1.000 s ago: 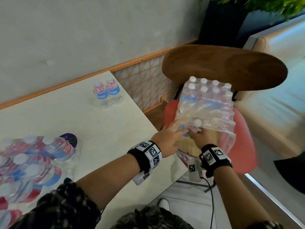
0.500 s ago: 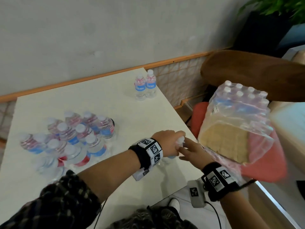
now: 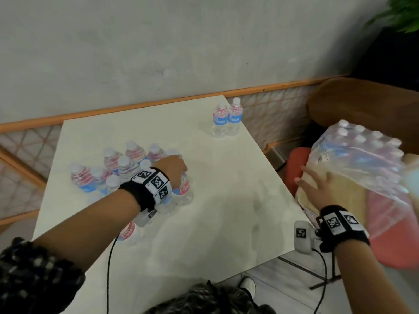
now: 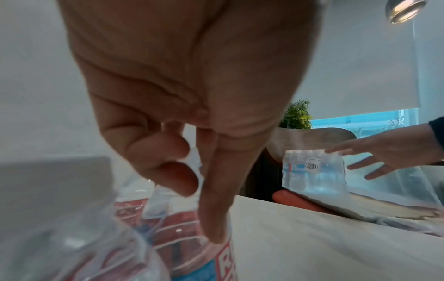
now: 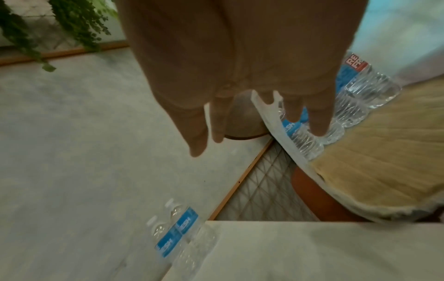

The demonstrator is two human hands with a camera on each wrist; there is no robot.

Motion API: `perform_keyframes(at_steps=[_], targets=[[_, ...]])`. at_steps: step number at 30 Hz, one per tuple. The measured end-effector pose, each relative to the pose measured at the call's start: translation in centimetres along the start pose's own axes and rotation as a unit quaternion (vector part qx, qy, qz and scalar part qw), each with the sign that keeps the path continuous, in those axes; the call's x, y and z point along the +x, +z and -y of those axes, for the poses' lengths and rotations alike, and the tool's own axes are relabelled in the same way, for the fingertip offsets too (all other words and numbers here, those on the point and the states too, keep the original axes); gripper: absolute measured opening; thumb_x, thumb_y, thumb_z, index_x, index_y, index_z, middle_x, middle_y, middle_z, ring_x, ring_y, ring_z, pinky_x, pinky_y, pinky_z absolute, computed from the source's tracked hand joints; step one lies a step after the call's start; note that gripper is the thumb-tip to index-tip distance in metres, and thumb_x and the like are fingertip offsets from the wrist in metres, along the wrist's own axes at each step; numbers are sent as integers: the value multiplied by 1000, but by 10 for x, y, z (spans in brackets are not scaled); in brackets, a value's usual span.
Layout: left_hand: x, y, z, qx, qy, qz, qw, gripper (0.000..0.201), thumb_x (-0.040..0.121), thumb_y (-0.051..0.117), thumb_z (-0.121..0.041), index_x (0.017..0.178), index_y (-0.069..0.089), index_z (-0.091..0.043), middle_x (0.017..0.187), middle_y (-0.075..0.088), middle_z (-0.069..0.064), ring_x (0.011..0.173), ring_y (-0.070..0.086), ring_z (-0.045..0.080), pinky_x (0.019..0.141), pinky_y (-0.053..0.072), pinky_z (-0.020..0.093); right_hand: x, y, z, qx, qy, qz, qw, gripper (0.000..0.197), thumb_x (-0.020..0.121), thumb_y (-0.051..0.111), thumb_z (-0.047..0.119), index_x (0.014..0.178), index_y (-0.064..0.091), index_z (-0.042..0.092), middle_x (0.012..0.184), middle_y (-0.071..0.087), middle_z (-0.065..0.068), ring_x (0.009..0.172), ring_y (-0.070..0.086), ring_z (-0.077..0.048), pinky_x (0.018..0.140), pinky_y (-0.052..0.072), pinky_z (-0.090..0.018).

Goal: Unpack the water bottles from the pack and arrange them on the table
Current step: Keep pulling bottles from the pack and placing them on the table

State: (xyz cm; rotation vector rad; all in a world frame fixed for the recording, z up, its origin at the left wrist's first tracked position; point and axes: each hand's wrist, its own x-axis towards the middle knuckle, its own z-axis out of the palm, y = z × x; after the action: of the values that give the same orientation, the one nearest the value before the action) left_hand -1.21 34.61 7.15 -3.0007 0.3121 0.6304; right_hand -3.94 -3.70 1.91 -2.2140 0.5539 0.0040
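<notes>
A: Where do we stand on the unpacking?

B: Roughly halfway, I'd judge. A cluster of bottles point(image 3: 127, 168) stands on the table point(image 3: 226, 200) at its left side, and a pair of bottles point(image 3: 226, 120) sits at the far right corner, well apart from them. The pack point(image 3: 358, 159) rests on the red chair point(image 3: 297, 168) beside the table, its wrap torn open, with several rows of capped bottles inside.

A: And the left hand?

B: The left hand point(image 3: 173, 165) reaches down from above onto a bottle point(image 3: 184, 189) at the near right edge of the cluster. From the wrist view its fingers point(image 4: 211, 209) curl round the top and shoulder, so it has hold of that one; the bottle stands upright, and its base looks to be on the table.

A: The right?

B: The right hand point(image 3: 322, 186) stretches toward the pack, fingers spread and straight, holding nothing. Whether the fingertips touch the wrap, I can't tell.

A: So what's left?

B: Letting go here, then emptying the pack.
</notes>
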Motion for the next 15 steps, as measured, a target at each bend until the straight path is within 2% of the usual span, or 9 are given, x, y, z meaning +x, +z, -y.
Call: perform_keyframes(at_steps=[2, 4, 6, 9, 11, 13, 15], targets=[[-1, -1, -2, 23, 1, -4, 1000, 44, 92, 52, -8, 135, 51, -15, 144, 41, 7, 130, 44, 23, 101, 39, 28, 7, -8, 2, -5, -8, -17, 1000, 52, 89, 60, 36, 138, 42, 33, 157, 8, -7, 140, 23, -27, 112, 22, -38], [0, -3, -6, 52, 9, -3, 999, 41, 93, 48, -8, 133, 53, -14, 140, 43, 7, 127, 47, 23, 99, 40, 28, 16, -11, 0, 8, -9, -32, 999, 62, 89, 58, 38, 145, 33, 22, 157, 11, -6, 139, 28, -29, 110, 24, -38], [-1, -5, -11, 62, -4, 8, 998, 38, 93, 48, -9, 131, 54, -14, 136, 45, 7, 122, 51, 25, 95, 43, 30, 22, -12, -7, 30, 18, -41, 999, 63, 92, 56, 33, 147, 30, 15, 157, 13, -4, 138, 29, -26, 109, 25, -35], [-4, -11, -20, 117, -44, 11, 992, 36, 91, 49, -12, 126, 55, -13, 125, 50, 6, 109, 59, 26, 82, 51, 34, 31, -13, -20, -4, 29, -49, 998, 59, 90, 56, 40, 143, 36, 24, 155, 20, -7, 140, 23, -28, 113, 20, -36], [-6, -21, -33, 160, -51, -11, 986, 30, 91, 48, -13, 119, 56, -11, 119, 52, 6, 106, 59, 26, 73, 46, 31, 33, -18, -24, -13, 42, -41, 998, 59, 87, 53, 49, 141, 38, 31, 155, 21, -7, 140, 23, -30, 115, 21, -39], [-5, -32, -51, 164, -38, -31, 985, 27, 91, 48, -15, 116, 58, -12, 117, 54, 6, 107, 59, 27, 74, 43, 33, 33, -19, -24, 21, 52, -24, 998, 56, 91, 49, 43, 142, 36, 27, 155, 18, -2, 139, 28, -27, 112, 25, -38], [2, -39, -73, 145, -10, -42, 989, 27, 91, 51, -19, 117, 58, -15, 119, 55, 5, 109, 58, 27, 80, 45, 34, 29, -10, -22, 85, 47, 1, 995, 54, 94, 50, 37, 142, 35, 20, 149, 31, -4, 134, 36, -28, 111, 30, -41]])
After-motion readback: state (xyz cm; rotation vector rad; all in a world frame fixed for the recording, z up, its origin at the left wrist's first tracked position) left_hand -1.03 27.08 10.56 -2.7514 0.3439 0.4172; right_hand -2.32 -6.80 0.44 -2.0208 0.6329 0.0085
